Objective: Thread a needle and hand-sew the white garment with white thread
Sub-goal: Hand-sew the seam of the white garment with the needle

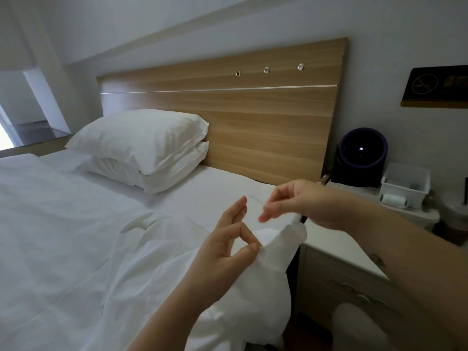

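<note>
The left hand (228, 239) is raised at the centre of the frame, a little below the middle. Its thumb and forefinger pinch a fold of the white garment (278, 239), and its other fingers stand straight up. From the pinch the garment rises to a crumpled peak just right of the hand. It then hangs down over the right edge of the bed (76, 236) towards the bottom of the frame.

The right hand (298, 201) hovers above and to the right of the left hand, apart from it. Its fingers are curled and point left, and they are blurred. I cannot tell whether they pinch anything or are only clenched loosely.

The bed fills the left half of the frame under rumpled white sheets. Two white pillows (141, 148) are stacked at centre left against a wooden headboard (228, 110).

At lower right, beside the bed, stands a white nightstand (336, 252) with drawers. Behind it, at the right edge, a dark round device (363, 153) sits next to a white tray (405, 183). A small white roll (393, 200) lies just in front of the tray. A dark sign (435, 84) hangs on the wall at upper right.
</note>
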### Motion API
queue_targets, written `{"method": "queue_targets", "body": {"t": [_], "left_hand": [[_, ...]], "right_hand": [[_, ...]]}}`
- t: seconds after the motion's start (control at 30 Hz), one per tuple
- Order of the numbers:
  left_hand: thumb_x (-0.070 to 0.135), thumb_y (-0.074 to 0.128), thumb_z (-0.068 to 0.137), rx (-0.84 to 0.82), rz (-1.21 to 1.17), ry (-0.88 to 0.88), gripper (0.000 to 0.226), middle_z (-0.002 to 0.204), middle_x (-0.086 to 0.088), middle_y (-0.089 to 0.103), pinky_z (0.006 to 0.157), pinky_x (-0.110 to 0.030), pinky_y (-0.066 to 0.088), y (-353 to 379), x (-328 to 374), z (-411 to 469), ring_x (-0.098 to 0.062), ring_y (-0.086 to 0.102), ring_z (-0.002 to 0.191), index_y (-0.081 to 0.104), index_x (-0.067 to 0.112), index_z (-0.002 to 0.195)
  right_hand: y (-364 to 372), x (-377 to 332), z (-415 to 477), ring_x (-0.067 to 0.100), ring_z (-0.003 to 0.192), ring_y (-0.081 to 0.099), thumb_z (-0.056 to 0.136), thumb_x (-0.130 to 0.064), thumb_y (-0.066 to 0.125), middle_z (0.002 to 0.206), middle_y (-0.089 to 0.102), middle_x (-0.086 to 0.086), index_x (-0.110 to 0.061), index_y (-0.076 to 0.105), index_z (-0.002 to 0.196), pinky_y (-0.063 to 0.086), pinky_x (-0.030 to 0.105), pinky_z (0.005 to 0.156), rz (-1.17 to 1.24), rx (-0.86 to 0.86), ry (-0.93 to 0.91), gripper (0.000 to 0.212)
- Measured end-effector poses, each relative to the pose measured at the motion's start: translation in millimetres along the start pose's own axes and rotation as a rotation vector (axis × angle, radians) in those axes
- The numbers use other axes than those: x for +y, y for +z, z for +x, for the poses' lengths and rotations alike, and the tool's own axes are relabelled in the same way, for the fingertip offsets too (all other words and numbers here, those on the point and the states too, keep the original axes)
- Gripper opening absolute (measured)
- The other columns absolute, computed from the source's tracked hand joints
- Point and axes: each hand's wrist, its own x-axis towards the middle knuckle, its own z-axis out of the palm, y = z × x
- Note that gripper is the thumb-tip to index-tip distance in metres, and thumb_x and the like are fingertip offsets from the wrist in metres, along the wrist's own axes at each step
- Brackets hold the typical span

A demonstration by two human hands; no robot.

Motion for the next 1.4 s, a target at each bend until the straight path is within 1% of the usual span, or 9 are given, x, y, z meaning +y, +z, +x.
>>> {"method": "queue_targets", "body": {"t": [0.1, 0.3, 0.57, 0.83, 0.97, 1.1, 1.23, 1.3, 1.4], "left_hand": [[0.040, 0.062, 0.067, 0.008, 0.008, 0.007, 0.009, 0.148, 0.034, 0.028, 0.110, -0.022, 0.027, 0, -1, 0, 0.015, 0.026, 0.136, 0.066, 0.032, 0.065], [0.040, 0.063, 0.067, 0.028, -0.009, 0.012, 0.012, 0.148, 0.033, 0.031, 0.109, -0.022, 0.028, 1, -1, 0, 0.013, 0.028, 0.136, 0.067, 0.029, 0.065], [0.039, 0.062, 0.071, 0.043, 0.016, 0.048, 0.011, 0.140, 0.030, 0.042, 0.100, -0.025, 0.041, -2, 3, -3, 0.003, 0.047, 0.128, 0.064, 0.031, 0.065], [0.021, 0.062, 0.073, 0.048, -0.105, 0.044, 0.014, 0.117, 0.010, 0.066, 0.084, -0.019, 0.050, 1, 8, -4, -0.010, 0.068, 0.093, 0.063, 0.025, 0.059], [0.006, 0.052, 0.076, 0.056, -0.127, 0.015, 0.016, 0.105, 0.003, 0.073, 0.080, -0.018, 0.050, 3, 9, -4, -0.010, 0.069, 0.094, 0.057, 0.010, 0.061], [0.016, 0.059, 0.071, 0.058, -0.135, 0.008, 0.011, 0.101, 0.001, 0.075, 0.079, -0.016, 0.048, 3, 11, -4, -0.010, 0.068, 0.099, 0.059, 0.015, 0.060], [0.007, 0.052, 0.075, 0.082, -0.133, -0.006, 0.016, 0.105, 0.003, 0.074, 0.083, -0.017, 0.049, 2, 9, -4, -0.011, 0.068, 0.103, 0.057, 0.012, 0.061], [0.008, 0.052, 0.076, 0.099, -0.139, -0.019, 0.017, 0.107, 0.004, 0.074, 0.085, -0.017, 0.049, 2, 8, -3, -0.011, 0.067, 0.106, 0.057, 0.013, 0.061], [0.010, 0.053, 0.076, 0.140, -0.156, -0.041, 0.015, 0.109, 0.005, 0.073, 0.085, -0.017, 0.050, -1, 4, -1, -0.011, 0.067, 0.107, 0.057, 0.010, 0.062]], "right_hand": [[16, -9, -12, 0.015, 0.095, 0.064, 0.086, -0.027, 0.066, 0.092, 0.073, 0.000, -0.019, 0.065, 0.082, 0.047, 0.030, 0.094, -0.027, -0.097, 0.030, 0.009], [29, -7, -8, 0.013, 0.082, 0.064, 0.081, -0.020, 0.074, 0.079, 0.068, -0.001, -0.019, 0.063, 0.074, 0.051, 0.032, 0.089, 0.023, -0.003, 0.013, 0.012], [11, 3, 16, 0.015, 0.082, 0.066, 0.076, -0.017, 0.078, 0.079, 0.074, 0.002, -0.016, 0.062, 0.074, 0.049, 0.028, 0.077, 0.118, 0.494, -0.054, 0.017], [-11, 29, 50, 0.022, 0.077, 0.064, 0.075, -0.011, 0.079, 0.074, 0.069, 0.004, -0.015, 0.060, 0.066, 0.052, 0.036, 0.072, -0.058, 0.722, -0.038, 0.021], [-11, 36, 59, 0.015, 0.069, 0.058, 0.075, -0.011, 0.078, 0.068, 0.063, -0.001, -0.019, 0.057, 0.062, 0.047, 0.030, 0.065, -0.138, 0.742, -0.038, 0.026], [-7, 38, 64, 0.014, 0.068, 0.057, 0.075, -0.010, 0.077, 0.068, 0.064, -0.001, -0.020, 0.055, 0.060, 0.044, 0.027, 0.061, -0.159, 0.742, -0.045, 0.028], [-14, 40, 62, 0.018, 0.075, 0.062, 0.078, -0.014, 0.076, 0.075, 0.068, 0.002, -0.018, 0.058, 0.066, 0.048, 0.028, 0.064, -0.128, 0.740, -0.040, 0.023], [-19, 38, 58, 0.021, 0.081, 0.064, 0.080, -0.019, 0.076, 0.081, 0.070, 0.004, -0.016, 0.060, 0.072, 0.052, 0.035, 0.073, -0.094, 0.684, 0.001, 0.018], [-24, 23, 40, 0.013, 0.078, 0.060, 0.082, -0.027, 0.074, 0.085, 0.068, 0.001, -0.015, 0.063, 0.086, 0.047, 0.026, 0.071, -0.091, 0.472, 0.075, 0.017]]}}
